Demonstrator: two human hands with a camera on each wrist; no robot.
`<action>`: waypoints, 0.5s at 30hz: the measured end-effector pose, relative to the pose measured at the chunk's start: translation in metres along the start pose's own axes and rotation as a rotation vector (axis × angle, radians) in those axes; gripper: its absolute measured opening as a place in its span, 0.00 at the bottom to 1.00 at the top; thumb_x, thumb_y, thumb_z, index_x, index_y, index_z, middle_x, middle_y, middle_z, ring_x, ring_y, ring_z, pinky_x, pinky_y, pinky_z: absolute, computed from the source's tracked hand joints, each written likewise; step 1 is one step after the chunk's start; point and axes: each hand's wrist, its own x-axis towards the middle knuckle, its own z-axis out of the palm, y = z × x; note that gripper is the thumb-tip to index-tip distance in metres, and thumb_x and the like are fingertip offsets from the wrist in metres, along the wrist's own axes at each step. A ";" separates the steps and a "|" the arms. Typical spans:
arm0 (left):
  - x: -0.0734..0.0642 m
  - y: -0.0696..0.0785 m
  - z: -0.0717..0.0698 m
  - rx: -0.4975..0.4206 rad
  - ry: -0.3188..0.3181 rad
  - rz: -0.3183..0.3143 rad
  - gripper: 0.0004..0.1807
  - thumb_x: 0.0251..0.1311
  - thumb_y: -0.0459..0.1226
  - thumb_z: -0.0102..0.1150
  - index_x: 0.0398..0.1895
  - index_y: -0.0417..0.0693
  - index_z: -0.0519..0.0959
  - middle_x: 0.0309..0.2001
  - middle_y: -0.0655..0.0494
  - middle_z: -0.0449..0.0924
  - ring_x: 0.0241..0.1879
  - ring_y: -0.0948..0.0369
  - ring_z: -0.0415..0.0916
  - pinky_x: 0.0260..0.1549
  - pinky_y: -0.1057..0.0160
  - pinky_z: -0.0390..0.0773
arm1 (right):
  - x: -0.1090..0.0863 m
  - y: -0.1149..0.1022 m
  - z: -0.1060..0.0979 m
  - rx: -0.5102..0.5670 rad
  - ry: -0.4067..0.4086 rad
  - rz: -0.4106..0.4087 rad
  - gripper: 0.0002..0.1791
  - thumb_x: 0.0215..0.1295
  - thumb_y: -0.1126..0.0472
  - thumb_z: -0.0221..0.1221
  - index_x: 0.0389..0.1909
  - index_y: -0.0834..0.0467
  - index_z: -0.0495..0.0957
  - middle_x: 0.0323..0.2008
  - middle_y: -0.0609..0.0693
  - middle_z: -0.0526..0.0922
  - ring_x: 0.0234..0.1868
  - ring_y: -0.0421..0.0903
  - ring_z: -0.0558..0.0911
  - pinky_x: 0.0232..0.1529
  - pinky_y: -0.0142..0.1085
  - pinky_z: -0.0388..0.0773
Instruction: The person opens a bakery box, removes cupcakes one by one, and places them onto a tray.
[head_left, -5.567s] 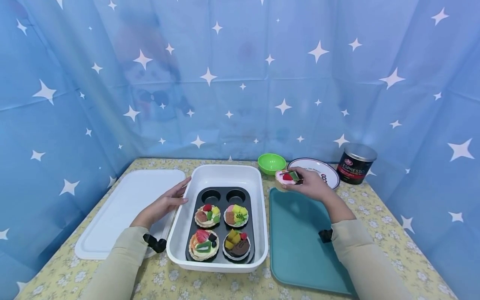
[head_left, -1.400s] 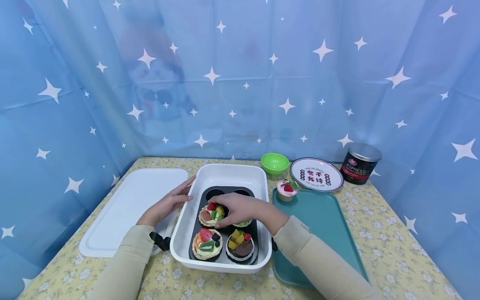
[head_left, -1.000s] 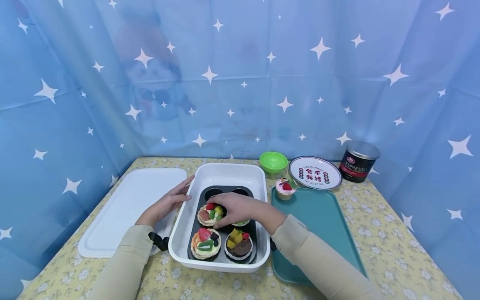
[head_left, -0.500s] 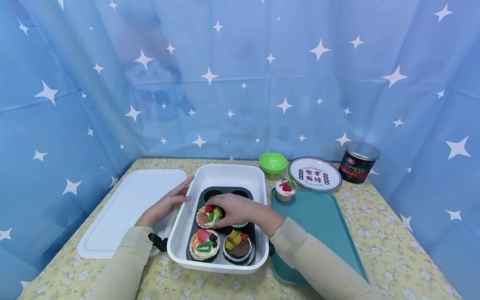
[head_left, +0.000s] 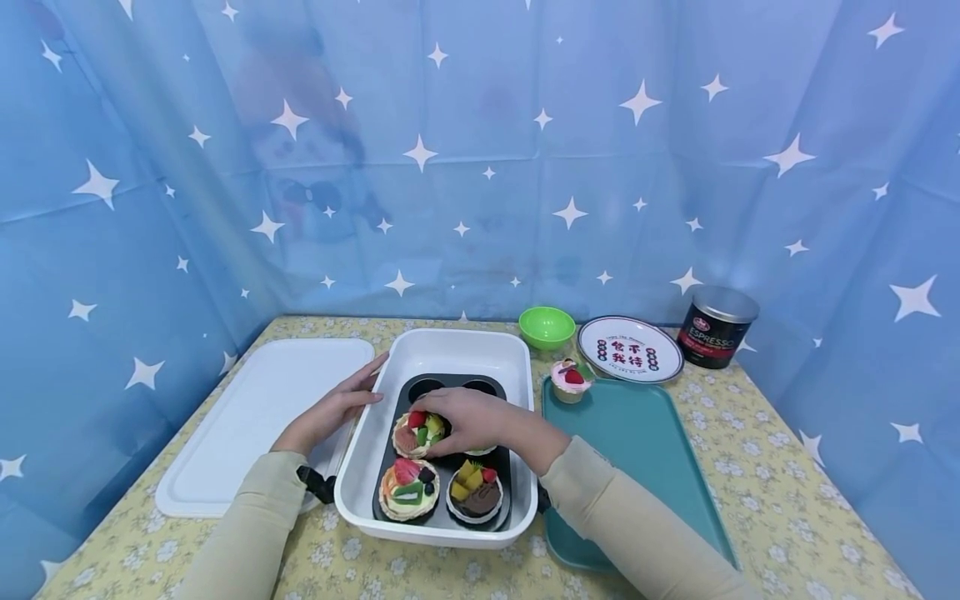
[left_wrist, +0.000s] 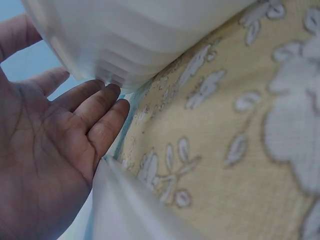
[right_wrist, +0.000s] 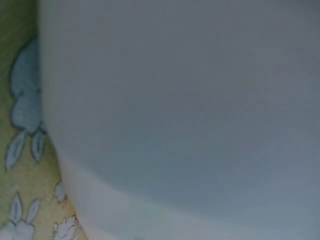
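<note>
Tart: small fruit-topped toy tart (head_left: pixel 418 432), likely light, rigid; take by rim
Right hand (head_left: pixel 467 419): grip pinching tart
Left hand (head_left: pixel 330 412): flat against white rectangular plastic tub (head_left: pixel 360 467)

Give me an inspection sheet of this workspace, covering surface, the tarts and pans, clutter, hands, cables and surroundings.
Surface: table under a yellow floral cloth.
Job's things: white tub holds a dark muffin pan; two far cups empty, tarts in the others. One pink tart stands at the far corner of the teal tray.
Clutter: white lid left of the tub; green bowl, printed plate and espresso can at the back.
Hands: left hand rests on the tub's left rim, fingers straight; right hand curls over a fruit tart in the pan.
Cables: nothing seen.
Surroundings: blue star-printed curtain on three sides.
</note>
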 end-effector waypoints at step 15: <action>0.000 0.001 0.000 0.028 0.021 -0.025 0.40 0.74 0.42 0.51 0.82 0.73 0.44 0.81 0.49 0.41 0.78 0.45 0.42 0.72 0.37 0.46 | -0.004 -0.006 -0.006 0.061 0.077 0.038 0.39 0.64 0.37 0.64 0.71 0.51 0.70 0.68 0.47 0.73 0.66 0.42 0.73 0.64 0.39 0.73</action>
